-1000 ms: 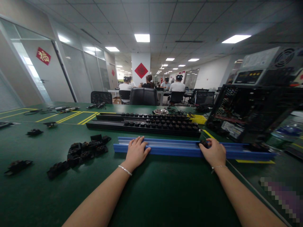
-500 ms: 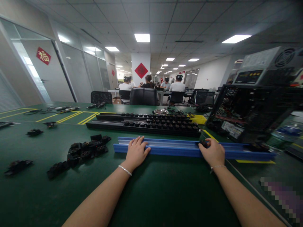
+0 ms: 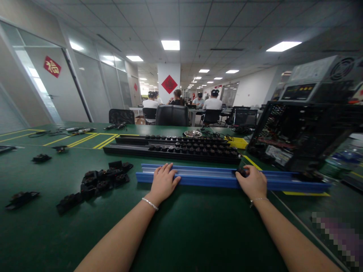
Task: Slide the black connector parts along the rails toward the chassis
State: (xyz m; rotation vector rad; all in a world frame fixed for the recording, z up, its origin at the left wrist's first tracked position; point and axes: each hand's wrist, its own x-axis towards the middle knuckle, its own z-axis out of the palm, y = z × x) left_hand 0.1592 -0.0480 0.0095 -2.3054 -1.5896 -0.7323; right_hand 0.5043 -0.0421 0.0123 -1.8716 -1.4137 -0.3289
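A long blue channel-shaped rail (image 3: 204, 177) lies across the green table in front of me. My left hand (image 3: 165, 181) rests over its left part, fingers stretched and spread across the channel, thumb out to the right. Inside the channel, my right hand (image 3: 253, 181) pinches a small black module (image 3: 242, 172) between thumb and fingers; the hand partly hides it. Another black module or group of modules (image 3: 310, 176) sits in the rail's right end. To the left of the rail is a loose pile of similar black modules (image 3: 99, 181).
Behind the blue rail stand black rails (image 3: 172, 151) filled with several modules. A shiny round dish (image 3: 193, 134) and a yellow tray (image 3: 236, 142) are farther back. An open computer case (image 3: 300, 132) stands at right, near a plastic bottle (image 3: 346, 158). People sit in the background.
My right hand has slid slightly left along the blue rail with the black module in its fingers. My left hand and the rail have stayed in place.
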